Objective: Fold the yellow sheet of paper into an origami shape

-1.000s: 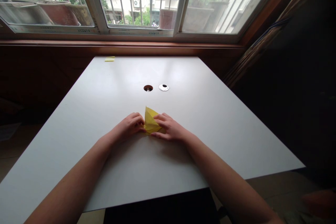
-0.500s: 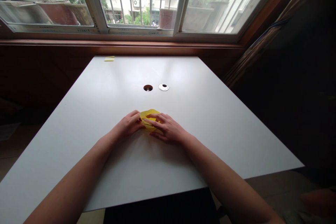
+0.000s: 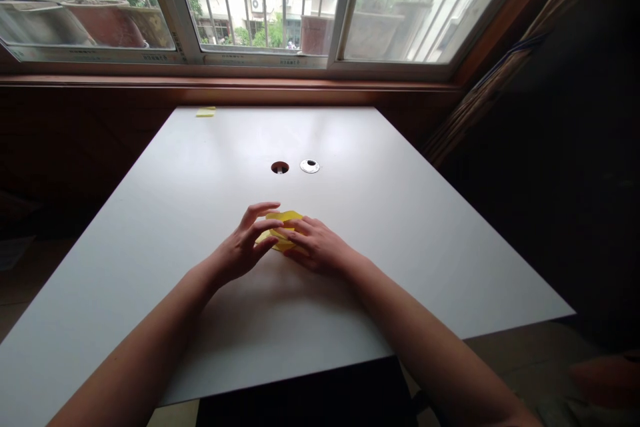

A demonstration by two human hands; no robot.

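Observation:
A folded piece of yellow paper (image 3: 291, 215) sits on the white table between my hands, partly covered by the fingers. My left hand (image 3: 245, 240) is open, its fingers spread and arched over the paper's left side; whether a fingertip touches it I cannot tell. From the right, my right hand (image 3: 317, 243) holds the paper, with fingers over its top and the thumb low at the near side. Where the thumb meets the paper is partly hidden.
Beyond the paper, the white table (image 3: 425, 267) has a round cable hole (image 3: 280, 167) with a round cover (image 3: 309, 166) beside it. A small yellow pad (image 3: 205, 112) lies by the far left edge. A barred window (image 3: 265, 7) stands behind, and a dark curtain (image 3: 520, 60) hangs at right.
My left hand has let go of the paper's left edge, and its fingers have lifted and spread. The right hand stays on the paper. The view has shifted slightly.

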